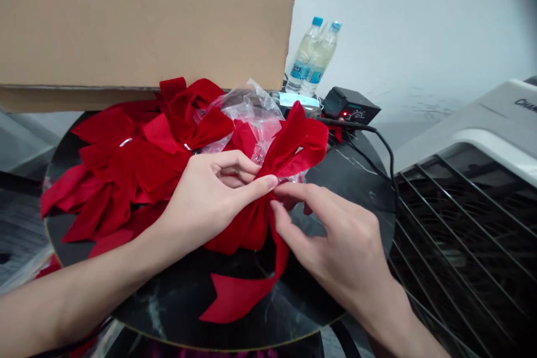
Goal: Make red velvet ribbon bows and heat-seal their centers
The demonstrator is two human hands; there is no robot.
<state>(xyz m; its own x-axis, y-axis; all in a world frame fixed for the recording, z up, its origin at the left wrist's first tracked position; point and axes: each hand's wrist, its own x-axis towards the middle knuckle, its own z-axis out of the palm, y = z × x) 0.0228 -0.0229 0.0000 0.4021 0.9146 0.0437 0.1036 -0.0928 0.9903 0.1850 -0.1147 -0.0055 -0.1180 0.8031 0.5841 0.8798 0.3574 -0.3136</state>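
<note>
We are pinching the centre of a red velvet bow (297, 145) between the curled fingers of our left hand (213, 196) and the thumb and forefinger of our right hand (331, 235). The work in hand appears to be shaping it, and its loops seem to call for evening out. The bow sits on a black marble table (356, 201), its tail trailing towards us. Farther off lie more red bows (121, 179), clear plastic wrap (247, 112), a cardboard box (126, 22) and two water bottles (314, 56).

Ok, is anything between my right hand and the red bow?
Nothing visible: the right hand is touching the red velvet bow, its fingers on the bow's middle beside the left hand.
</note>
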